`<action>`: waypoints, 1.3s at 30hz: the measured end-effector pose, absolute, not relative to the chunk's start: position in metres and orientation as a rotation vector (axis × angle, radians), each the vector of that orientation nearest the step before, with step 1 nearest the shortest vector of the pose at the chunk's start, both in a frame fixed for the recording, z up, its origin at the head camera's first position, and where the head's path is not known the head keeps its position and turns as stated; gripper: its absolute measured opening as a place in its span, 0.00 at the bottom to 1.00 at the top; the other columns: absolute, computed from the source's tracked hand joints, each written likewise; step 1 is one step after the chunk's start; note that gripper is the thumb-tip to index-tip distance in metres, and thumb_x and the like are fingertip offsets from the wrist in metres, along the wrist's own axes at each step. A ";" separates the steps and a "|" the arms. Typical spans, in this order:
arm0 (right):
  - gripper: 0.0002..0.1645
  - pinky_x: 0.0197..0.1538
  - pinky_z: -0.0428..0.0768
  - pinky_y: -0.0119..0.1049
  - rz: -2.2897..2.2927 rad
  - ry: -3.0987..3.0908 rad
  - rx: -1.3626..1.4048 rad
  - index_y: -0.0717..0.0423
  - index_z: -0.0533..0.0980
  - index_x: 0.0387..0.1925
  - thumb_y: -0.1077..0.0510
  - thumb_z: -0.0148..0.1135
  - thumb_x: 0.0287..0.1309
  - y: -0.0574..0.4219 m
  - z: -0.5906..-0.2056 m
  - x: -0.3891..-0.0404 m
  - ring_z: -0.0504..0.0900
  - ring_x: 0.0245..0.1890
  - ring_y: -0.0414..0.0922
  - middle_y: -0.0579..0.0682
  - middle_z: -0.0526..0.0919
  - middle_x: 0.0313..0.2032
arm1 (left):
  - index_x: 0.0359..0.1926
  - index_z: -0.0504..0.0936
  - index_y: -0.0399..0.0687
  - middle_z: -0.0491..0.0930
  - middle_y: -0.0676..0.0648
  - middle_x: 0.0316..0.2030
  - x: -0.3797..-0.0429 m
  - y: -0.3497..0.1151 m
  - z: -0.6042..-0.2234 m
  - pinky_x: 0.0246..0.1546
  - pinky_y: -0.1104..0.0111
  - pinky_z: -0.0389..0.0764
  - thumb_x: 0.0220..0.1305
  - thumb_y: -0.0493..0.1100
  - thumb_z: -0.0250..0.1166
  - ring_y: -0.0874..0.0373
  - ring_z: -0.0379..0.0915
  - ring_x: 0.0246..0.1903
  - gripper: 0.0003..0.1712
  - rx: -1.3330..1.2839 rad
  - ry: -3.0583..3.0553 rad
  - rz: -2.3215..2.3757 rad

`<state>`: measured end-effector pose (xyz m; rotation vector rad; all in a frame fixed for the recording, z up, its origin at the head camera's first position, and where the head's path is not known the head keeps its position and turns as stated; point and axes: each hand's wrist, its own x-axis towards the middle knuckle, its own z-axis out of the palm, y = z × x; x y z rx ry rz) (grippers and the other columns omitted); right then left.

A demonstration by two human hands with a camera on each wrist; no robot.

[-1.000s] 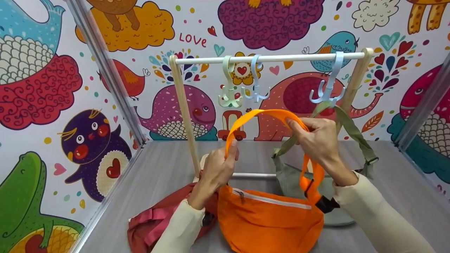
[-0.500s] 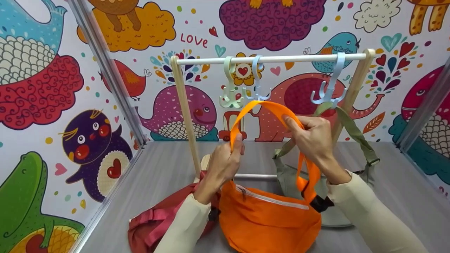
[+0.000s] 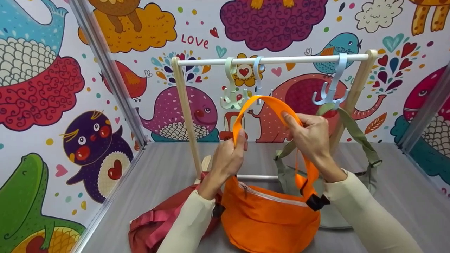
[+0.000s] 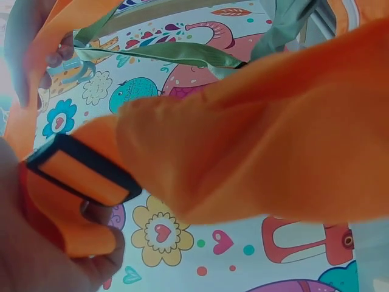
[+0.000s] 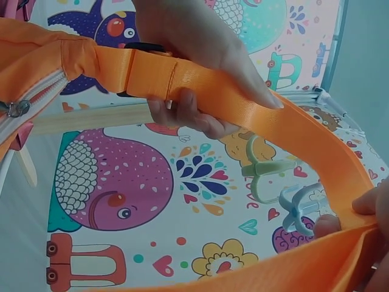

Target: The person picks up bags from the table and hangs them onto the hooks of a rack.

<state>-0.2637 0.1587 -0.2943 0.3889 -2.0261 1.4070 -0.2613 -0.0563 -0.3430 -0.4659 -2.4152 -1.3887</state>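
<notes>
An orange waist bag (image 3: 270, 221) hangs upright below both hands, its white zipper facing up. Its orange strap (image 3: 272, 102) arches upward, and the top of the arch overlaps the lower prongs of the middle blue hook (image 3: 258, 75) in the head view. My left hand (image 3: 228, 156) pinches the strap's left side, thumb along the webbing, close to a black slider (image 4: 85, 170) seen in the left wrist view. My right hand (image 3: 313, 135) pinches the strap's right side between thumb and fingers. A black buckle (image 3: 317, 202) dangles at the bag's right end.
A wooden rack with a white rail (image 3: 295, 59) stands ahead. A green hook (image 3: 231, 84) and a right-hand blue hook (image 3: 332, 88) hang on it, the latter bearing a grey-green bag (image 3: 291, 179). A red bag (image 3: 161, 214) lies on the grey floor at left.
Both hands have raised the orange strap and brought its arch up to the middle blue hook. They have drawn slightly closer together, and the bag has risen a little.
</notes>
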 end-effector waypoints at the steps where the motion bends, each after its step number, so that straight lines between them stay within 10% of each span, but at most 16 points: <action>1: 0.20 0.17 0.71 0.30 1.414 -2.024 0.386 0.60 0.84 0.25 0.49 0.64 0.65 0.159 -0.294 -0.264 0.79 0.16 0.43 0.49 0.79 0.17 | 0.25 0.77 0.52 0.63 0.55 0.14 -0.262 -0.055 -0.343 0.15 0.71 0.53 0.77 0.64 0.38 0.59 0.59 0.14 0.33 -0.470 -2.408 -1.385; 39: 0.22 0.18 0.70 0.29 1.431 -2.033 0.356 0.62 0.85 0.25 0.48 0.65 0.64 0.157 -0.291 -0.279 0.75 0.15 0.42 0.44 0.77 0.16 | 0.27 0.77 0.50 0.65 0.52 0.16 -0.275 -0.042 -0.334 0.15 0.71 0.55 0.77 0.63 0.38 0.57 0.60 0.15 0.32 -0.481 -2.443 -1.463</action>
